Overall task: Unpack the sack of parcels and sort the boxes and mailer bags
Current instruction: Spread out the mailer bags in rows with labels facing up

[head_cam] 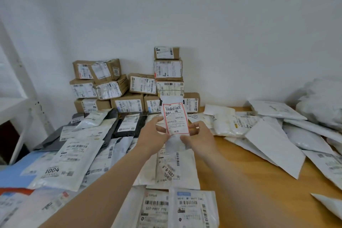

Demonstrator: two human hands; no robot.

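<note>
Both hands, left and right, pinched the small white mailer bag by its lower edges above the table, and it looked light, floppy, slippery.

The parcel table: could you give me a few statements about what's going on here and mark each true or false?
1. Both hands hold one small white mailer bag upright, its label facing the camera. True: the left hand and right hand grip its lower part.
2. The cardboard boxes are scattered across the table's near edge. False: they are stacked against the far wall.
3. The held bag's label has a red border. True.
4. The table is bare metal. False: it is wood, with mailer bags lying over much of it.
5. A dark mailer bag lies among the pale ones. True.
</note>
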